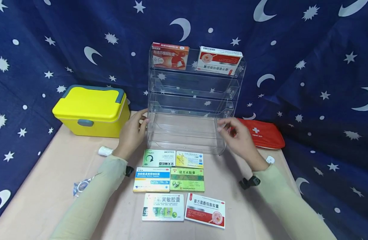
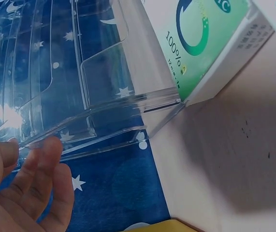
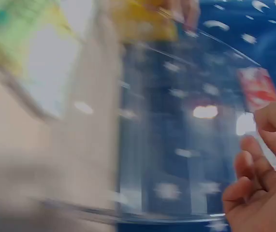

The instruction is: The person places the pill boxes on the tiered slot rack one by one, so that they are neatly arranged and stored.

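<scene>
A clear tiered acrylic rack [image 1: 186,130] stands at the middle of the table. Its top tier holds an orange-red medicine box [image 1: 170,55] and a white-and-red box [image 1: 218,60]. My left hand [image 1: 135,131] touches the rack's lower left edge with straight fingers; the left wrist view shows those fingers [image 2: 41,179] against the clear wall [image 2: 79,72]. My right hand [image 1: 237,135] hovers at the rack's lower right corner, fingers loosely curled and holding nothing; the right wrist view is blurred. Several medicine boxes lie in rows before the rack, the nearest a green-and-white box [image 1: 159,158].
A yellow lidded case [image 1: 92,110] sits left of the rack and a red first-aid pouch [image 1: 263,133] right of it. A white roll [image 1: 105,151] and a small packet [image 1: 81,185] lie by my left forearm. Starry blue cloth backs the table.
</scene>
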`<state>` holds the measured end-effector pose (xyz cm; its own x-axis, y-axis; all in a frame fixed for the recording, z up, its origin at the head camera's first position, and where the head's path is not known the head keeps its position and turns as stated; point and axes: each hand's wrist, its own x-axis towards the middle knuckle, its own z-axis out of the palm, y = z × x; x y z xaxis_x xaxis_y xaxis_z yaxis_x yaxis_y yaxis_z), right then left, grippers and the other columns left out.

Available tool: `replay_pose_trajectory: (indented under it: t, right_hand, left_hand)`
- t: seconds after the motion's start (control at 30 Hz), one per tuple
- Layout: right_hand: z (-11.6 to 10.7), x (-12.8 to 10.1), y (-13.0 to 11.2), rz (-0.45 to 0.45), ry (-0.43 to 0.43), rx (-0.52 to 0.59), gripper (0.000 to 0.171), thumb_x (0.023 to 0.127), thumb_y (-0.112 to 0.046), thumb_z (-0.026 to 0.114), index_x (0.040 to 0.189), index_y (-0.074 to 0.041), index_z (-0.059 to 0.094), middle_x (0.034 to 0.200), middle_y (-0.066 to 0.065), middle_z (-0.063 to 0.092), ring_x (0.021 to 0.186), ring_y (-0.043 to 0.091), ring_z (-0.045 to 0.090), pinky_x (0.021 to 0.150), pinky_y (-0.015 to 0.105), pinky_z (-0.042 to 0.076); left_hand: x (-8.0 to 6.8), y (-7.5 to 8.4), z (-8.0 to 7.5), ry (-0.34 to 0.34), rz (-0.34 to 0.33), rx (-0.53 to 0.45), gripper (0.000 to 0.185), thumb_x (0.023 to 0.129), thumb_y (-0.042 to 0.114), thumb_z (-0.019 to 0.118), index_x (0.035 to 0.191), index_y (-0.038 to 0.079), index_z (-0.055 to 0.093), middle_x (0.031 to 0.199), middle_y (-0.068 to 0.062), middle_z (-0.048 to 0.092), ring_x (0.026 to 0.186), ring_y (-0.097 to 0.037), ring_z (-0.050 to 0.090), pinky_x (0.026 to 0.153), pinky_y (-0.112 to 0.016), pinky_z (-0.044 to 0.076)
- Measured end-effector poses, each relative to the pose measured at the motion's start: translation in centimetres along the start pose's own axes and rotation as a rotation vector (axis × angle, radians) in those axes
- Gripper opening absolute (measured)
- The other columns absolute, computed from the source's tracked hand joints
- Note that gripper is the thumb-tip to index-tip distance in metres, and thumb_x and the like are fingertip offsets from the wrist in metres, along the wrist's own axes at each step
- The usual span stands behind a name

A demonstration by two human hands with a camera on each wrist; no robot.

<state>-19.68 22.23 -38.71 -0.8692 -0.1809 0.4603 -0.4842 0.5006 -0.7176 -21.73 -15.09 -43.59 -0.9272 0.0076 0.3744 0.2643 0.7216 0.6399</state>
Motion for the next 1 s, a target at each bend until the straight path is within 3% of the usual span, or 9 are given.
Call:
replay_pose_trajectory:
  t: [0.13,0.3,0.6,1.0]
  right_hand:
    - [2.5,-4.6,2.1,0.192,-0.195,-0.027,0.017,0.093,-0.005,0.071,0.110,-0.005,0.072,0.090,0.002,0.068,0.078,0.016,0.059,0.065,0.027,0.047]
    - [4.9,-7.4,4.3,0.343,-0.313,-0.076,0.024,0.095,-0.015,0.073,0.115,-0.002,0.072,0.083,-0.001,0.067,0.075,0.016,0.059,0.064,0.028,0.048]
    - [7.1,-8.3,5.3,0.294,-0.325,-0.180,0.040,0.090,-0.021,0.080,0.122,0.001,0.070,0.083,-0.004,0.065,0.072,0.012,0.055,0.065,0.027,0.046]
    - [7.0,-8.8,5.4,0.322,-0.326,-0.086,0.037,0.085,-0.019,0.085,0.113,-0.009,0.062,0.097,0.004,0.068,0.079,0.015,0.064,0.070,0.030,0.052]
  left_hand:
    - [0.0,0.0,-0.1,0.004,0.009,-0.004,0.045,0.105,0.021,0.060,0.148,0.013,0.050,0.118,-0.011,0.067,0.085,-0.027,0.062,0.072,-0.042,0.052]
    - [-0.2,0.0,-0.1,0.014,0.004,-0.003,0.044,0.105,0.021,0.059,0.148,0.013,0.050,0.118,-0.011,0.067,0.086,-0.027,0.062,0.072,-0.042,0.052]
    - [-0.2,0.2,0.1,0.004,0.010,0.002,0.045,0.105,0.018,0.060,0.148,0.012,0.049,0.119,-0.012,0.067,0.086,-0.028,0.062,0.073,-0.043,0.052]
    - [-0.3,0.1,0.1,-0.006,0.006,-0.007,0.045,0.105,0.021,0.058,0.149,0.012,0.049,0.119,-0.011,0.067,0.085,-0.027,0.062,0.073,-0.042,0.053]
